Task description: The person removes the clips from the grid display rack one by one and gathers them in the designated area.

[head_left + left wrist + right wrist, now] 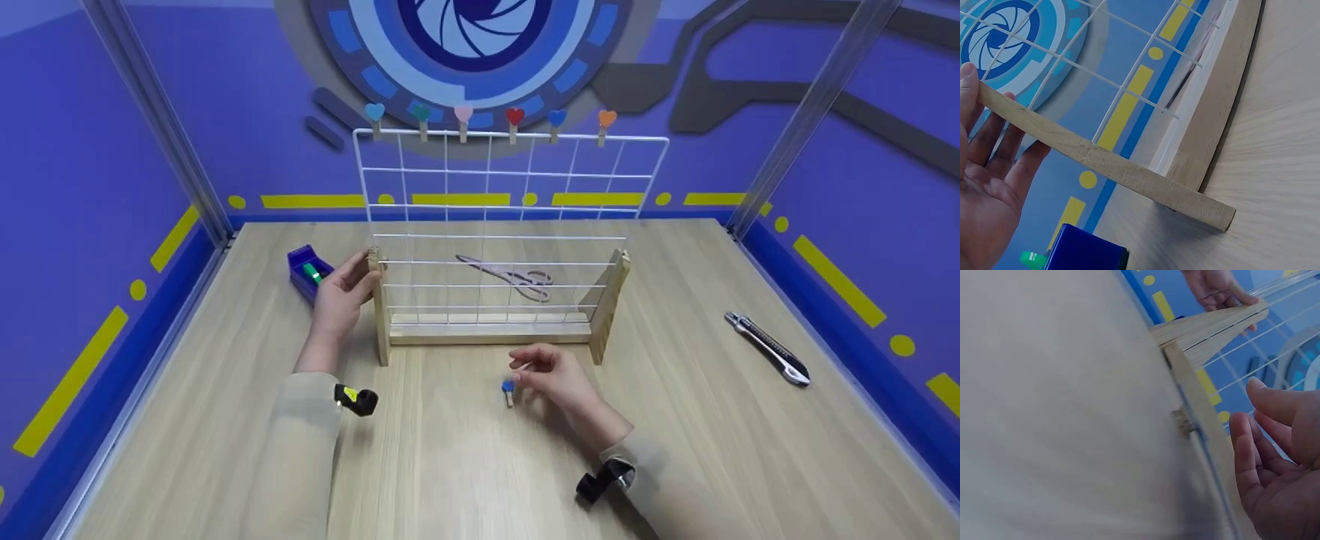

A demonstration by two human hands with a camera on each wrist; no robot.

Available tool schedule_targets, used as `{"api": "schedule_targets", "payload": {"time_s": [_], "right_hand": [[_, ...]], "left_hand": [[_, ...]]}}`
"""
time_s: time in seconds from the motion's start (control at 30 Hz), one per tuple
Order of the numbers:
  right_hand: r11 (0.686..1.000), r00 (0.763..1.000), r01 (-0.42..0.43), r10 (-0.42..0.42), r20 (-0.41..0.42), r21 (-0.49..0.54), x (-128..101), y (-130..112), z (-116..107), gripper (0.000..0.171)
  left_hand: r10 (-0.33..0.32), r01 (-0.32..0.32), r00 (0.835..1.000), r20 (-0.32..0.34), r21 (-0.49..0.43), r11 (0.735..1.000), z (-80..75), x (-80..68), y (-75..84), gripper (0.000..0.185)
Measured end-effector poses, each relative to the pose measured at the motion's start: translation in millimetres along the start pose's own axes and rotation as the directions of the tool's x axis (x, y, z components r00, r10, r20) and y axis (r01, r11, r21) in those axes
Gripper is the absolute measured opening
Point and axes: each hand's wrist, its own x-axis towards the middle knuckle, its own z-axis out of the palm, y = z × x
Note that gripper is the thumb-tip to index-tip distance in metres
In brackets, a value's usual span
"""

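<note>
The blue-headed clothespin (509, 391) is lying on the worktop (465, 465) just in front of the wire-grid rack (495, 300), its wooden legs pointing toward six o'clock. The right hand (555, 377) is sitting right beside it at three o'clock, fingertips pinching or just touching its head; I cannot tell which. The left hand (341, 296) is well off at ten o'clock, fingers spread against the rack's left wooden post (379, 307). The right hand is clearly nearer.
</note>
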Motion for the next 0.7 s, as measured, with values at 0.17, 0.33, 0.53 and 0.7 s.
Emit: {"api": "schedule_targets", "payload": {"time_s": [0.17, 0.33, 0.53, 0.7], "right_hand": [[0.993, 0.994, 0.107, -0.108, -0.013, -0.044, 2, -33, -19, 0.035], [0.972, 0.97, 0.234, -0.233, -0.072, 0.005, 5, -81, -47, 0.034], [0.933, 0.923, 0.357, -0.346, -0.167, 0.038, 8, -138, -82, 0.032], [0.879, 0.857, 0.471, -0.439, -0.27, 0.068, 15, -182, -106, 0.03]], "left_hand": [[-0.001, 0.001, 1.0, -0.001, 0.016, 1.0, -0.5, -0.8, -0.6, 0.057], [-0.008, 0.008, 1.0, 0.0, 0.022, 1.0, -0.8, -1.3, -0.6, 0.056], [-0.008, 0.008, 1.0, 0.004, 0.02, 1.0, -0.6, -0.6, 0.7, 0.055], [-0.002, 0.002, 1.0, 0.001, 0.025, 1.0, -0.4, -0.8, 0.3, 0.055]]}}
